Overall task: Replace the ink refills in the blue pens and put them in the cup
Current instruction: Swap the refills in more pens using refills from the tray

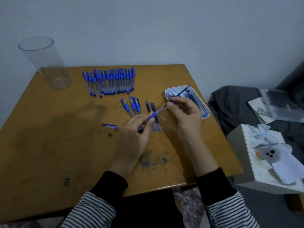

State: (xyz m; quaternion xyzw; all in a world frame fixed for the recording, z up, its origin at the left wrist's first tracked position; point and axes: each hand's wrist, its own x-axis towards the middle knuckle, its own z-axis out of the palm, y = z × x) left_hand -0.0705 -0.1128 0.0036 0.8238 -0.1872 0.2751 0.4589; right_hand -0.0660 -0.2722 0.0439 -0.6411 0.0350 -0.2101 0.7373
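Ochre wood, scuffed and ink-stained, forms the bench (49, 137) under both hands. Far beyond the left hand (133, 130), well off to its outer side, stands the clear cup (47, 63), with no pen in it that I can see. Beyond both hands lies a long row of capped blue pens (109, 81). Just past the right hand (185, 114) sits a white tray (206, 112) holding blue refills. Three more pens (132, 106) lie between the row and the left hand. A few loose refills (152, 106) lie below the gap between the hands. A cap (109, 126) and a small dark bit (109, 133), too small to name, lie just outside the left hand.

The left hand grips a pen barrel (158, 111) by its blue sleeve. The right hand's thumb and fingers pinch a thin refill (182, 92) in line with that barrel, its point out over the tray. This looks like the refill swap on one pen, but I cannot tell whether it is going in or coming out.

The next move probably calls for keeping the refill straight along the barrel. After closing up comes a long reach past the three pens and the row to the cup.

A tissue box (246, 162) and dark cloth (233, 102) sit off the bench, outside the right hand and out of the way.
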